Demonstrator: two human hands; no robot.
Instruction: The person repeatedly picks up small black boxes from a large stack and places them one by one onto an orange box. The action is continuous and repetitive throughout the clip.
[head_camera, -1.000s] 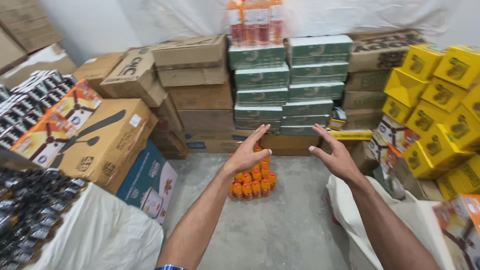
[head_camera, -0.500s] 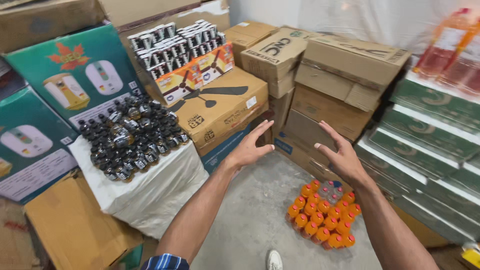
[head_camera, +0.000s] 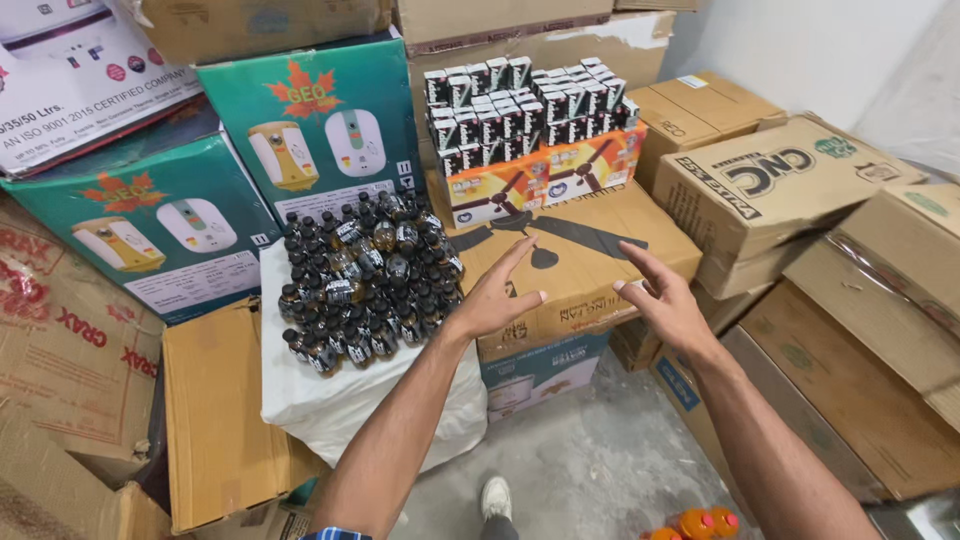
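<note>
Both my arms reach forward with nothing in either hand. My left hand (head_camera: 497, 296) is open, fingers spread, hovering over the near edge of a brown cardboard box with a ceiling-fan picture (head_camera: 580, 262). My right hand (head_camera: 664, 300) is open too, palm turned inward, above the same box's right corner. Just left of my left hand, several small dark bottles (head_camera: 365, 275) stand packed together on a white sack (head_camera: 345, 405). Behind the fan box, an orange carton (head_camera: 545, 180) carries rows of small black-and-white packs (head_camera: 525, 105).
Teal boxes with water-heater pictures (head_camera: 320, 130) are stacked at the left, with plain cardboard boxes (head_camera: 215, 420) below. More brown cartons (head_camera: 790, 195) pile up at the right. My shoe (head_camera: 497, 497) and orange bottle tops (head_camera: 695, 524) show on the grey floor (head_camera: 590, 470).
My view has swung left, away from the green cartons and orange bottles to the dark bottles and fan box. Both open hands have stayed raised in front of me.
</note>
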